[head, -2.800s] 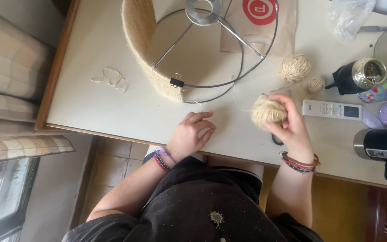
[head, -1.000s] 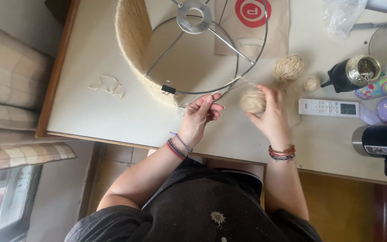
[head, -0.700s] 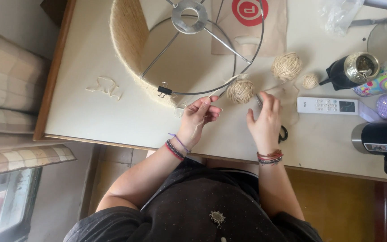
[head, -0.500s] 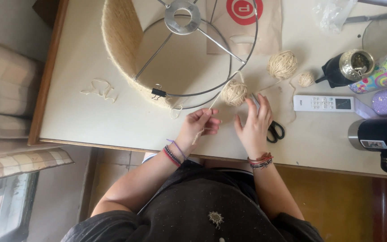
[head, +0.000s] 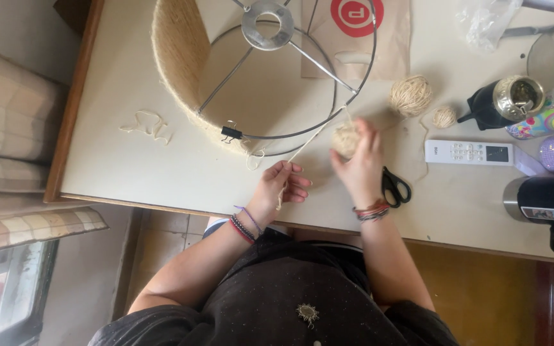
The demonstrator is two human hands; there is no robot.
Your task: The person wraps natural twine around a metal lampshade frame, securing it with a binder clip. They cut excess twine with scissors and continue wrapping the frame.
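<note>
Since the frame half a second earlier, little has shifted: the twine ball has stayed just below the lampshade frame, with the right hand laid over it. Most of the ball is hidden behind the spread fingers, so whether it is gripped or only touched cannot be told. A twine strand is pinched in the closed fingertips of the left hand, below the frame (near the binder clip). The strand's long axis is seen running diagonally, up and rightward to the frame's lower rim. The frame's top is cut off. Scissors lie right of the frame, beside the right wrist.
</note>
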